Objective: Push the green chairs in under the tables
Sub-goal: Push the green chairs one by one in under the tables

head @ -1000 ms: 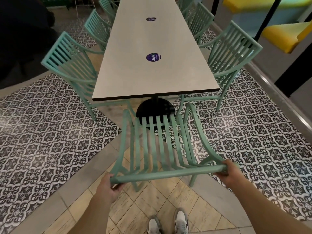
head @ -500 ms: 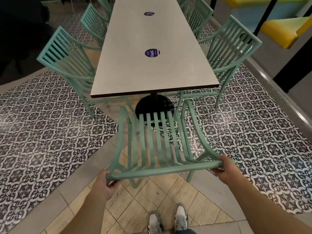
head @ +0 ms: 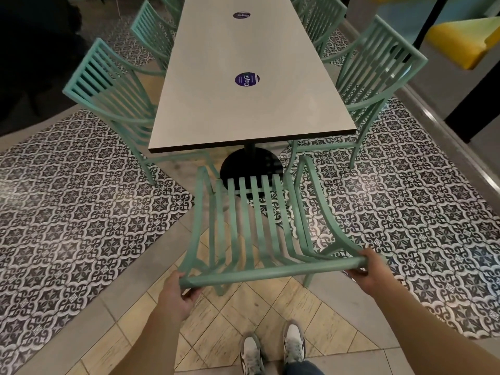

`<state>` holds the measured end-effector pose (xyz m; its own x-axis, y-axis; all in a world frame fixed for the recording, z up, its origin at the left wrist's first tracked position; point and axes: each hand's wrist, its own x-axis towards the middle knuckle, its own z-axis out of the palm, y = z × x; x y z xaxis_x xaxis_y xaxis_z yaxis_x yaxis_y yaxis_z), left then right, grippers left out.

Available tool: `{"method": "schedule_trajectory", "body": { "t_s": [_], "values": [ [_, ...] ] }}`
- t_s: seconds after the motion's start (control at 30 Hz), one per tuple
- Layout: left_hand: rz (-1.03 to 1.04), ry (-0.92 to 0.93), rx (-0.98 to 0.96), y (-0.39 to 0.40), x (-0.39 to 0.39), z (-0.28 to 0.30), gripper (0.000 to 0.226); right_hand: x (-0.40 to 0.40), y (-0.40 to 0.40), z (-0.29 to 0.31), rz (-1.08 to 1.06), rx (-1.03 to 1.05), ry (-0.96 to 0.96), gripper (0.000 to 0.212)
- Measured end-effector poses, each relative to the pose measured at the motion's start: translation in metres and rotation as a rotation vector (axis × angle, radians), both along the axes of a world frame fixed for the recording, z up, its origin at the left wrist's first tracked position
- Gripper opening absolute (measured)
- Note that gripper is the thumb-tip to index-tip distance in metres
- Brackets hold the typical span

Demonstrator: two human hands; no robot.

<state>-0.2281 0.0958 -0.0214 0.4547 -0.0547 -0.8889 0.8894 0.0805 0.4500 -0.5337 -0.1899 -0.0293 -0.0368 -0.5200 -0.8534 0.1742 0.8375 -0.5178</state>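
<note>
Fingers of my left hand are curling around the left end of the chair's top rail, and my right hand is gripping the right end the same way. I'm standing at the chair's 6 o'clock; the table is lying at 12, its end just beyond the seat front, which is not yet under it. I reckon I'm best pushing evenly with both hands, keeping the seat square so the armrests are passing under the edge and the legs are clearing the black base. My fingertips are hiding beneath the rail, the front legs are hard to make out, and the far chairs are being cut off.
</note>
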Motion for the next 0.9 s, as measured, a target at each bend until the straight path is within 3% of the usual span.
{"method": "schedule_trajectory", "body": {
  "t_s": [0.1,0.27,0.4,0.7,0.9],
  "values": [
    [-0.016,0.013,0.007,0.0013,-0.0002,0.0005,0.044,-0.0026,-0.0003,-0.0023,0.000,-0.006,0.010,0.033],
    [-0.016,0.011,0.008,0.0018,0.0004,-0.0021,0.047,-0.0042,0.0011,-0.0018,0.018,-0.011,0.009,0.014],
    [-0.024,0.018,0.002,0.0030,0.0008,-0.0049,0.043,-0.0044,0.0040,0.0002,0.014,-0.024,-0.011,0.026],
    [-0.018,0.031,-0.006,0.0033,-0.0017,-0.0036,0.044,-0.0030,0.0067,0.0054,-0.015,-0.011,-0.018,0.026],
    [-0.003,0.029,-0.003,0.0018,-0.0028,-0.0043,0.045,-0.0048,0.0052,0.0020,-0.050,-0.003,-0.042,0.039]
  ]
}}
